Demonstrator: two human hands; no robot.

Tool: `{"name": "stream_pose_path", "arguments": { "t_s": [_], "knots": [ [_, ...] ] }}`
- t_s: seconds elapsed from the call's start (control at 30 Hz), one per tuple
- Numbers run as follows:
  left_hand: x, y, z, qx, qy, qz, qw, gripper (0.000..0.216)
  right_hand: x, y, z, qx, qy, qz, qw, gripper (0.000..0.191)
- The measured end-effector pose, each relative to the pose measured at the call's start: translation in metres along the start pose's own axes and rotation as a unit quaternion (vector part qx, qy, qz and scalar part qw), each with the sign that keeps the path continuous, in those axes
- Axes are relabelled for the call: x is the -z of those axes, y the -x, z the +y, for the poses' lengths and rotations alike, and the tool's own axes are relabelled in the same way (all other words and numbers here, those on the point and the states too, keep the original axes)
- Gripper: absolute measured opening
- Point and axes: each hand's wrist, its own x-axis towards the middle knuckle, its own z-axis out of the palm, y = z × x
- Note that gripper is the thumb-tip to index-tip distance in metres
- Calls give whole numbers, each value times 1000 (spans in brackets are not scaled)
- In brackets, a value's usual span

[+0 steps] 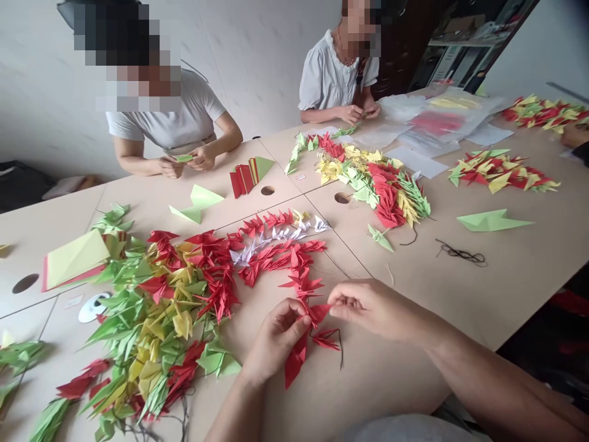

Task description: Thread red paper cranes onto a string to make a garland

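Observation:
Between my hands is a red origami crane (317,314). My left hand (283,331) pinches its body near the front edge of the table. The fingers of my right hand (356,302) close on the crane's pointed right tip. More red folded paper (295,362) hangs below my left fingers, and a red crane (326,339) with a dark cord lies just under my hands. Beyond them, a string of red cranes (301,273) runs up the table. To the left spreads a big heap of green, yellow and red cranes (156,307).
Across the table (405,294), two people fold green paper. White cranes (271,236), a black cord (464,253), a green folded sheet (494,221) and another pile of cranes (386,184) lie about. Plastic bags (432,120) are at the far right; a paper stack (76,258) is at the left.

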Motion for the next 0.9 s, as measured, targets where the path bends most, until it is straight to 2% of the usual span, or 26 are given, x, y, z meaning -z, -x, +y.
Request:
{"name": "stream_pose_path", "arguments": {
  "t_s": [0.07,0.17,0.3,0.37,0.47,0.57,0.77,0.9],
  "knots": [
    [-1,1,0,-10,-15,-5,1000,29,-15,-4,1,-20,2,-43,999,30],
    [-2,2,-1,-14,-25,-19,999,26,-27,-11,6,-21,-17,-65,998,28],
    [-5,3,-1,-10,7,-15,1000,25,-28,-15,9,-26,-55,-60,996,20],
    [-6,3,1,-19,24,-14,999,24,-27,-14,10,-31,-56,-44,997,27],
    [-5,3,2,-28,12,-15,999,22,-29,-13,14,3,-63,-48,997,35],
    [-4,4,2,-21,-12,-18,1000,20,-33,-15,22,28,-73,-54,995,25],
    [-5,5,0,1,-32,-23,999,18,-39,-21,33,-30,-152,-111,982,30],
    [-6,4,-3,1,-32,-17,999,18,-38,-23,33,-42,-184,-139,972,30]
  ]
}}
